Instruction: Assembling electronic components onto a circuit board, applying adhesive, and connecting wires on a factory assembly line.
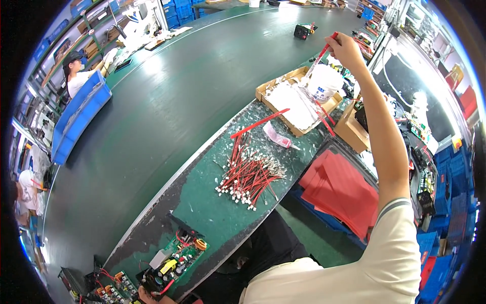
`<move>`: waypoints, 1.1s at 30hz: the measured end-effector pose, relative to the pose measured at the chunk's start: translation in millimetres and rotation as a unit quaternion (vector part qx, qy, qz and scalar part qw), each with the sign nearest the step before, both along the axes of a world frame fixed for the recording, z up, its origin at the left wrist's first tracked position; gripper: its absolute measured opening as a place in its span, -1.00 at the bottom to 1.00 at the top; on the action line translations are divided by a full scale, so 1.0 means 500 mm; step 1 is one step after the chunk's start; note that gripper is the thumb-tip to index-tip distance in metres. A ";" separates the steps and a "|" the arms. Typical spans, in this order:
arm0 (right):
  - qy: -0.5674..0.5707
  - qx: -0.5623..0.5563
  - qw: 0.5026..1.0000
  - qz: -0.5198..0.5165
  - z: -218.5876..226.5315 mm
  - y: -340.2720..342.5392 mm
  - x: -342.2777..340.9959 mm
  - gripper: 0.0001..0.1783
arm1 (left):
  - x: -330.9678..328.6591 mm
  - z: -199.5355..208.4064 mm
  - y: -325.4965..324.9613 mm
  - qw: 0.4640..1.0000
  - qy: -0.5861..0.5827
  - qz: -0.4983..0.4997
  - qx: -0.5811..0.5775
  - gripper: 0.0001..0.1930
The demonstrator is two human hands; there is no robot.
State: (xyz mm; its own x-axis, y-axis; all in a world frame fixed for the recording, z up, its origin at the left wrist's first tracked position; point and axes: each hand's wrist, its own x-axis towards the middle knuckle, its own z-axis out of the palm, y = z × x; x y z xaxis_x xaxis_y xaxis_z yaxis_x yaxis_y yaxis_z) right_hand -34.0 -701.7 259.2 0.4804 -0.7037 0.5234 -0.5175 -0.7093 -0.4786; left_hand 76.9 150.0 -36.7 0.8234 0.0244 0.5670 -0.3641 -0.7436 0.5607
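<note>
My right hand (346, 50) is raised at the far right, closed on the top of a thin red stick (325, 49). The stick's lower end is coated white and points down at a cardboard tray (260, 93) of white paste. A white tub (324, 81) stands in that tray with more red sticks beside it. At the bottom edge my left hand (152, 298) is mostly cut off; its fingers hold the near edge of a green circuit board (185, 256) carrying capacitors and a yellow-wrapped transformer.
Red-wired cables with white connectors (250, 175) are heaped mid-bench. Near them lie another red stick (260, 123) and a pinkish tube (278, 137). Red sheets (341, 187) fill a bin at right. More boards (114, 291) lie lower left. Across the green belt (167, 106), a person sits behind a blue bin (81, 116).
</note>
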 end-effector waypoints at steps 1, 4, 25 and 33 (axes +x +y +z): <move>-0.006 0.002 1.000 0.001 0.000 0.002 0.000 -0.68 | -0.003 0.001 -0.004 1.000 0.011 0.021 0.020 -0.59; -0.018 0.006 1.000 0.005 0.001 0.014 0.006 -0.67 | -0.004 0.001 0.003 0.998 0.003 0.038 0.058 -0.60; 0.120 -0.033 0.992 0.000 -0.023 -0.013 0.055 -0.67 | 0.005 -0.015 0.026 1.000 0.002 0.000 -0.018 -0.62; 0.045 0.022 0.998 0.027 -0.017 -0.005 0.040 -0.71 | 0.002 0.005 0.005 0.997 -0.021 0.012 0.077 -0.64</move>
